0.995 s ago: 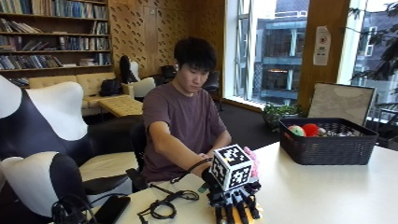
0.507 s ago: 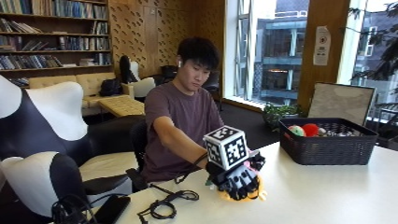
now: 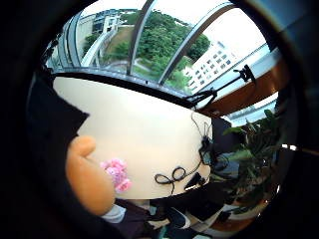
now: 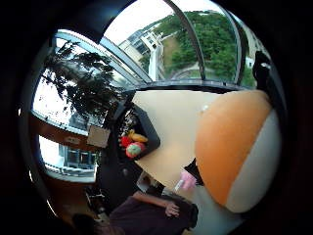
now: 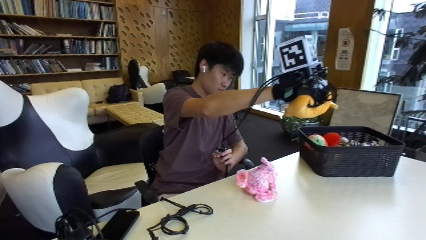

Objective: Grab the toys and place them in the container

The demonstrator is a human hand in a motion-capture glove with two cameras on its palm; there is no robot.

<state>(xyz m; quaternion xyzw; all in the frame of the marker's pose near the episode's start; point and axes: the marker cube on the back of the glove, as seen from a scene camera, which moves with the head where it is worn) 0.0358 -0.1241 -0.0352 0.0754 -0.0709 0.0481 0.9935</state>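
My gloved right hand [image 5: 303,89] is raised high, gripping an orange and white plush toy [image 5: 307,106] in the air near the left end of the black basket [image 5: 351,159]. That toy fills much of the thumb side palm view as an orange and white plush toy [image 4: 238,147] and shows as an orange plush toy [image 3: 89,177] in the little finger side view. The basket holds a few toys, red and green among them [image 5: 325,139]. A pink plush toy [image 5: 258,180] stands on the white table [image 5: 319,210], left of the basket.
A black cable coil [image 5: 176,220] and a black phone [image 5: 120,224] lie near the table's left front. The person's bare left hand [image 5: 223,159] is held at the chest. Black-and-white chairs [image 5: 40,150] stand to the left. A plant [image 5: 296,125] stands behind the basket.
My hand has lifted the orange toy from the table's surface up and to the right, toward the basket. The pink toy now stands uncovered on the table.
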